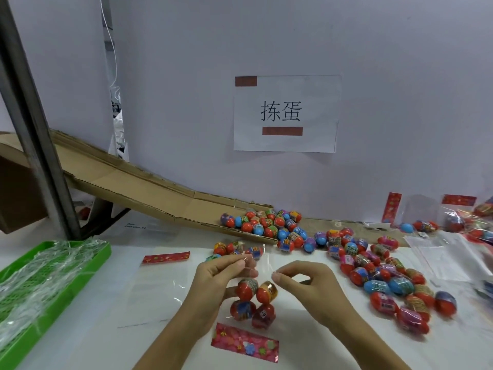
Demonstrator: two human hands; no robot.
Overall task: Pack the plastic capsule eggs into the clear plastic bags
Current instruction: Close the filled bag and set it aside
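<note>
left hand (221,273) pinches clear bag (262,265) rim | right hand (306,287) likewise, seemingly | four eggs (254,303) inside

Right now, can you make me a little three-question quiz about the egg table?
1. True or false: the green tray is full of eggs.
2. How many eggs sit in the clear bag held by both hands, left and right?
3. The eggs at the back lie at the foot of: A) a cardboard ramp B) a bucket C) a drawer.

Key: 1 false; 2 four; 3 A.
</note>
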